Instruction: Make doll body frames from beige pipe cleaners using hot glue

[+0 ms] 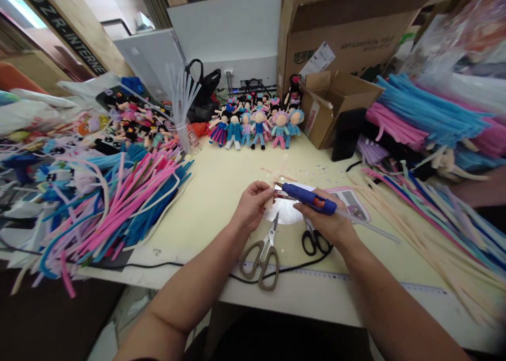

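Note:
My right hand (pixel 326 221) is wrapped round a blue hot glue gun (pixel 306 195), with a clear glue stick (pixel 373 228) sticking out of its back end. The gun's nozzle points left, close to the fingertips of my left hand (pixel 253 205). Those fingers are pinched together; whatever small thing is in them is too hidden to name. Below my hands lie scissors with grey-brown handles (pixel 264 255), blades pointing away from me. Black-handled scissors (pixel 314 240) lie partly under my right hand. A shiny pale sheet (pixel 286 213) is beneath the glue gun.
Fuzzy craft stems (pixel 118 197) are heaped at left, more stems (pixel 430 213) at right. Small dolls (pixel 259 126) stand at the back beside an open cardboard box (pixel 322 118). A cup (pixel 185 137) holds clear sticks. A ruler (pixel 356 279) and black cable (pixel 158 265) run along the front edge.

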The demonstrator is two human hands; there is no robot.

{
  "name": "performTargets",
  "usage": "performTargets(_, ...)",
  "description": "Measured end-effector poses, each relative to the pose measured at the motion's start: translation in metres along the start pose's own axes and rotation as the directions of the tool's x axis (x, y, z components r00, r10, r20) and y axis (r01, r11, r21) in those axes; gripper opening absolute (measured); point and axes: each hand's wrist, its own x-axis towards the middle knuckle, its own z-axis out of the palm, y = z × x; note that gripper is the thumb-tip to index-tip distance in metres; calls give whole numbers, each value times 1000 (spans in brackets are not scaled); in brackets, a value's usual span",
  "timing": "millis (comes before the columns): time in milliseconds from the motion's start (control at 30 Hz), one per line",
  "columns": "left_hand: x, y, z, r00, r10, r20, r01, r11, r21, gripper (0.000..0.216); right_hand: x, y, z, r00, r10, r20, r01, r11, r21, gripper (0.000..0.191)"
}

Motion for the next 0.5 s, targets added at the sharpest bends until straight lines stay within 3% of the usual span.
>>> performTargets(500,0,1,-1,999,-14,29,15,1000,-19,30,1,2,0,1000,11,-6,-11,1000,22,26)
